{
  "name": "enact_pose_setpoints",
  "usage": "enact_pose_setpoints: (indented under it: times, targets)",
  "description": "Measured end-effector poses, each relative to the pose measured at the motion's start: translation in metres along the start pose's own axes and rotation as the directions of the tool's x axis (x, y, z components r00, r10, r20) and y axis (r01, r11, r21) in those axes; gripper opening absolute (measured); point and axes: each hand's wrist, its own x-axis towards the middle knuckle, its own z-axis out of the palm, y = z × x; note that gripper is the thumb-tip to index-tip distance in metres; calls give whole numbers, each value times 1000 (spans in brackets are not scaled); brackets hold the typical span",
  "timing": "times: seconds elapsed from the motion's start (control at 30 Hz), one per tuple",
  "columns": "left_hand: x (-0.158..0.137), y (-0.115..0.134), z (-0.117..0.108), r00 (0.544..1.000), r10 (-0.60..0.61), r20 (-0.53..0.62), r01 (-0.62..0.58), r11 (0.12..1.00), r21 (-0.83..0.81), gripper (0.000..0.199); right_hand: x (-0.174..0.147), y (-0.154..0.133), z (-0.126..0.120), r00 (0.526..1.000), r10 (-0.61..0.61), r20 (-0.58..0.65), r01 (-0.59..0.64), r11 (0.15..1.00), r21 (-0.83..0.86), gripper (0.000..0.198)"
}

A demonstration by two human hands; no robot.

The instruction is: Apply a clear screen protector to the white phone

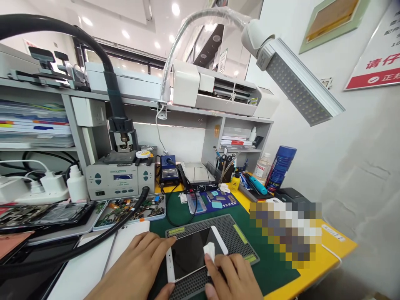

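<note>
A white-framed smartphone [190, 253] with a dark screen lies face up on a grey perforated mat [223, 227]. My left hand [137, 260] grips the phone's left end, with the index finger at its top edge and the thumb by the lower corner. A folded white tissue [209, 250] is pinched between the fingers of my right hand [233, 273]. That tissue rests against the right part of the screen, and my right palm is near the phone's lower right corner.
A tray of circuit boards [129, 212] sits left of the mat, with a black hose [125, 225] crossing in front. Behind are a grey rework station [120, 179], a soldering iron stand [168, 171] and a yellow bottle [235, 182]. An LED lamp [300, 81] hangs overhead.
</note>
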Motion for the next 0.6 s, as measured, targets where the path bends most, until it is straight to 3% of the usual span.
enact_pose_setpoints:
  times: [0.1, 0.27, 0.6]
  targets:
    - [0, 5, -8, 999, -32, 42, 33, 999, -37, 57, -8, 22, -12, 999, -14, 50, 15, 1000, -7, 32]
    - [2, 11, -17, 993, -75, 89, 83, 992, -90, 56, -10, 40, -24, 983, 47, 179, -64, 994, 90, 32]
    - [4, 11, -17, 990, -95, 103, 105, 990, -97, 57, 34, 50, -47, 908, 117, 403, -272, 895, 353, 35]
